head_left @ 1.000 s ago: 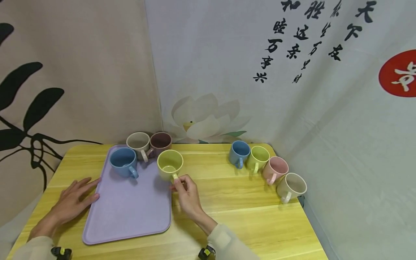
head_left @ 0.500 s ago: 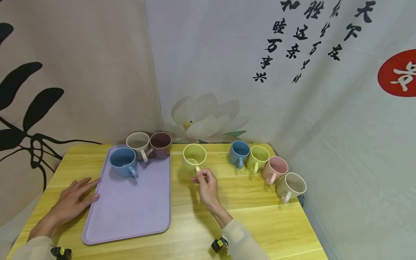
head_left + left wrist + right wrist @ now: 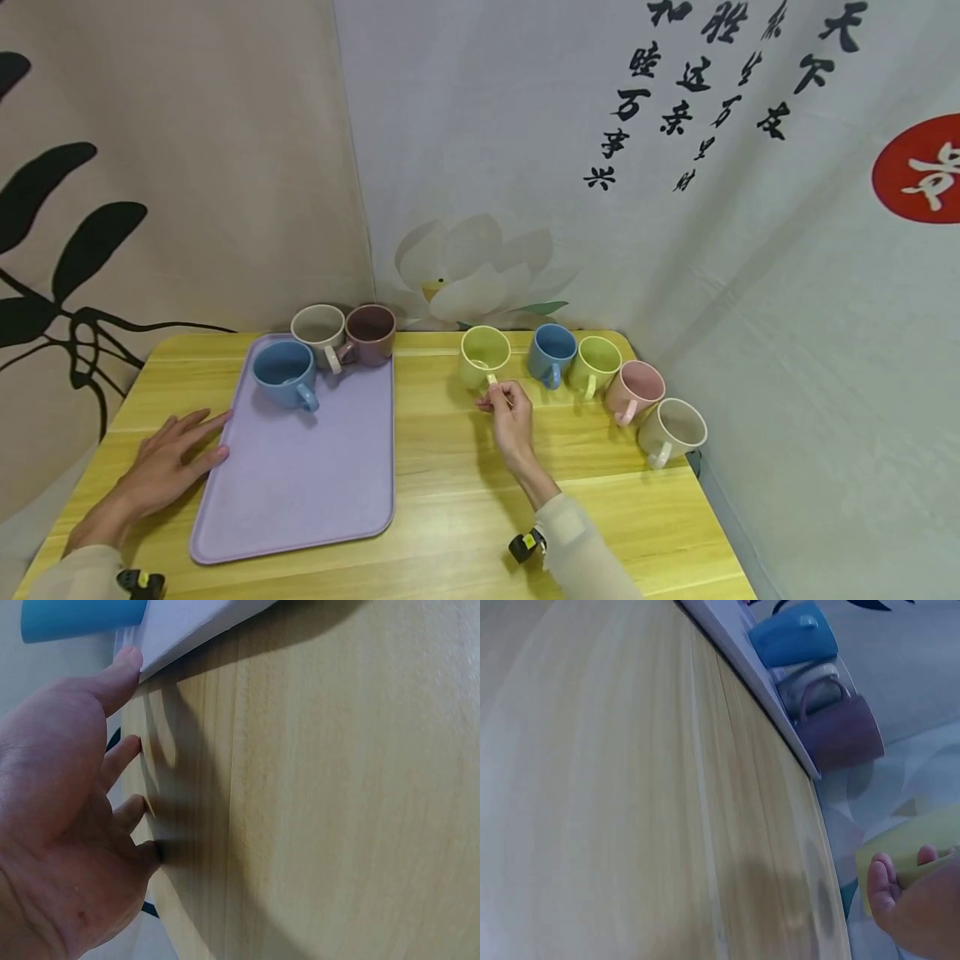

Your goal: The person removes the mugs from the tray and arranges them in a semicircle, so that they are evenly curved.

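My right hand (image 3: 513, 419) pinches the handle of a yellow-green mug (image 3: 481, 360) near the table's back edge, to the left of a blue mug (image 3: 546, 354). In the right wrist view the yellow-green mug (image 3: 907, 847) shows at the right edge, with fingertips beside it. My left hand (image 3: 174, 461) lies with spread fingers at the left rim of a lilac tray (image 3: 300, 492); the left wrist view shows the thumb (image 3: 124, 675) at the tray's edge. At the tray's far end stand a blue mug (image 3: 281, 385), a white mug (image 3: 317, 333) and a purple mug (image 3: 372, 342).
Along the table's right back corner, a second yellow-green mug (image 3: 589, 371), a pink mug (image 3: 632, 396) and a cream mug (image 3: 663, 437) continue the slanting row from the blue one. Behind the wooden table (image 3: 450, 517) hangs a printed cloth (image 3: 487, 167).
My right hand has carried the yellow-green mug rightward from over the tray's right edge, across the table, to near the row of mugs. The left hand and tray have stayed put.
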Motion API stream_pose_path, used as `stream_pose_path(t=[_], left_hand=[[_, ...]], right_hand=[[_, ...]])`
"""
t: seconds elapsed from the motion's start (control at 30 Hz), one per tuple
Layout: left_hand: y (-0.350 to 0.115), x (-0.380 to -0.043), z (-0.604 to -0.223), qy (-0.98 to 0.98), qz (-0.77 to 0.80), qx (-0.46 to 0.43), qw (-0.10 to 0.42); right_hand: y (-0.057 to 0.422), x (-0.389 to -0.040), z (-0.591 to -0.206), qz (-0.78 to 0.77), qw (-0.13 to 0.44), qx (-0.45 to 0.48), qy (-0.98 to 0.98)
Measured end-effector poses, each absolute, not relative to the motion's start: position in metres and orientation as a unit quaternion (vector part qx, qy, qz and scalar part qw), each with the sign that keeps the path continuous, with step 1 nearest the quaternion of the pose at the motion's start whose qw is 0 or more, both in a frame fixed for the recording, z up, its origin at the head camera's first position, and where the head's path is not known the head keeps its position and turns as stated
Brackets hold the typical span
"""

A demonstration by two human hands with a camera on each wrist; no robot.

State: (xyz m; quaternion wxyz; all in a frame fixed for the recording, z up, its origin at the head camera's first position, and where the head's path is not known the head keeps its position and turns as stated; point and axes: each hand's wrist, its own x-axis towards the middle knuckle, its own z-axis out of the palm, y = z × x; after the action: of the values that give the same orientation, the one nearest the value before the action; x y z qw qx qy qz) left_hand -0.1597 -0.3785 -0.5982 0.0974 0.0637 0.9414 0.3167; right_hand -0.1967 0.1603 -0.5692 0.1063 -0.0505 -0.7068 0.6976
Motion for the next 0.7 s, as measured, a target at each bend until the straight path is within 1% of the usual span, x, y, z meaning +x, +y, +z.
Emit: stream_pose_path(t=[0.2,0.7], left_hand=[[-0.379,-0.160,-0.599,0.942,0.315,0.060,0.100],[-0.378,-0.160,-0.596,0.943,0.312,0.065,0.100]], right_hand=[[0.174,-0.205,-0.573,0.680,0.120,-0.083,-0.719],[0.197,-0.219,-0.580,0.678,0.105,-0.119,-0.718]])
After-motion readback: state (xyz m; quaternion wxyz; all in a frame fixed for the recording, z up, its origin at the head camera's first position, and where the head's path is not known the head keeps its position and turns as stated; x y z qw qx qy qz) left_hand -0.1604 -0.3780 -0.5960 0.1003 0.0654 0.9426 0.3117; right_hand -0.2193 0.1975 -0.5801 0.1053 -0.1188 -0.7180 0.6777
